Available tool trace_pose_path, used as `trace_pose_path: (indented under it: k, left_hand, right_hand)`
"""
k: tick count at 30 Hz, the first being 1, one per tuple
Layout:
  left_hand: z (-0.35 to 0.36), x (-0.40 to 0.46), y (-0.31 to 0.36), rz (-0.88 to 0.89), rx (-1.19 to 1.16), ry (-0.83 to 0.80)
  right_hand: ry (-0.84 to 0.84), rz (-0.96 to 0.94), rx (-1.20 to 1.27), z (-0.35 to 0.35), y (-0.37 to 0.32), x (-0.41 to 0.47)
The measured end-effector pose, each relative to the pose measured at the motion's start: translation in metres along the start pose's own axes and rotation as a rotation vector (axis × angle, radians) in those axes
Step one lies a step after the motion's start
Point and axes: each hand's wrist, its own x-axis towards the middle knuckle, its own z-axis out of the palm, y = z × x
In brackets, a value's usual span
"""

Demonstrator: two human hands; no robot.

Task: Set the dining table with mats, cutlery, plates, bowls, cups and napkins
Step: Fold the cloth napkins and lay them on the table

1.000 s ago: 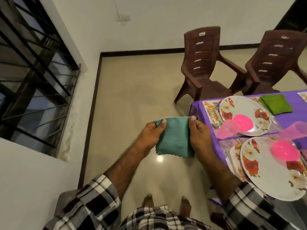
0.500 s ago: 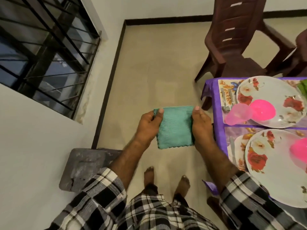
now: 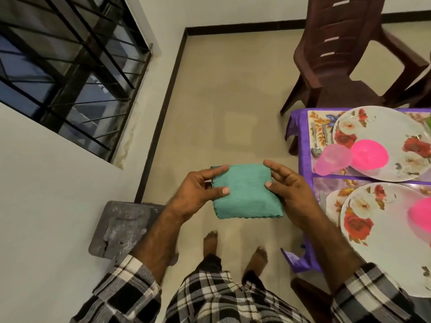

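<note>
Hands low in mid-frame, over bare floor, left of the counter (image 3: 300, 145). Half a second back the napkin (image 3: 247, 192) hung upright, pinched at its upper corners; now it lies flatter, nearly level, and both grips have slid from the corners to the side edges. Camera has dipped too: feet and checked shirt fill the bottom of the frame.

Left hand (image 3: 196, 194): thumb on top of the cloth, fingers (image 3: 214, 171) curled over the far left edge, clamped on it. Right hand (image 3: 293, 194): thumb pressed on the right edge, fingers spread along the far side, also holding.

My reading: folding is finished or nearly so, and the napkin is ready to go across to a place setting. It has not reached the counter yet.

Napkin itself: teal, ribbed weave, folded to a rough square in several layers, scalloped hem along the near edge, soft bulge in the middle.

Further right: near plate (image 3: 382, 248), floral, with a pink bowl at the frame edge. Beyond it the far plate (image 3: 373, 127), a pink bowl (image 3: 369, 157) on it, a pink cup (image 3: 332, 159) beside, cutlery (image 3: 316, 141) on the mat. Brown chair (image 3: 335, 54) at upper right.
</note>
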Motion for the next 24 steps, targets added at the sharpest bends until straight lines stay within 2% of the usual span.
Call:
trace_pose_path:
  k: [3, 5, 8, 12, 15, 21, 24]
  left_hand:
    - [0.000, 0.005, -0.003, -0.017, -0.126, -0.071]
    - [0.006, 0.009, -0.012, -0.101, -0.283, -0.039]
    - [0.024, 0.009, -0.021, -0.257, -0.352, 0.090]
    - [0.028, 0.006, -0.025, -0.157, -0.258, 0.201]
    - [0.023, 0.006, -0.024, -0.106, -0.092, 0.254]
    - [0.019, -0.006, -0.010, -0.168, -0.010, 0.124]
    - [0.017, -0.011, 0.006, -0.127, -0.004, 0.107]
  right_hand:
    - [-0.043, 0.033, 0.172, -0.002, -0.011, -0.002]
    - [-0.034, 0.093, 0.237, 0.001, -0.013, -0.003]
    - [0.053, 0.117, 0.067, 0.008, -0.006, -0.004]
    - [0.207, 0.010, -0.089, 0.007, -0.005, -0.011]
    - [0.130, -0.002, -0.271, -0.002, -0.006, -0.020]
    - [-0.056, 0.025, -0.130, -0.018, -0.008, -0.030]
    - [-0.153, 0.038, -0.077, -0.021, -0.016, -0.033]
